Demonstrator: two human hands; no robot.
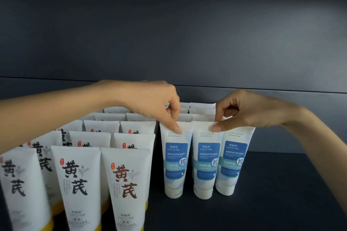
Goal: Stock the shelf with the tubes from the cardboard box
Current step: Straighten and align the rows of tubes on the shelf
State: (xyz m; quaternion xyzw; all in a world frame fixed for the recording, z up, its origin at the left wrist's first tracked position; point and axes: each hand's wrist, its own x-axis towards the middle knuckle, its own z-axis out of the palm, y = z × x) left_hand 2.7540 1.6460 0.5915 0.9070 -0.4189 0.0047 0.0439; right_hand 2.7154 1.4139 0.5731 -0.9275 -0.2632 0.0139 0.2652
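Three white tubes with blue labels stand cap-down in a front row on the dark shelf [272,202]. My left hand [150,103] pinches the top edge of the left blue tube [175,157]. My right hand [249,110] pinches the top edge of the middle blue tube [206,161]. The right blue tube [233,157] stands beside it, partly under my right hand. More white tube tops [201,111] line up in rows behind them. The cardboard box is out of view.
Several rows of white tubes with large dark characters and yellow caps [124,184] fill the shelf's left side, close against the blue tubes. Bare dark shelf floor lies to the right and in front. The dark back wall [187,43] rises behind.
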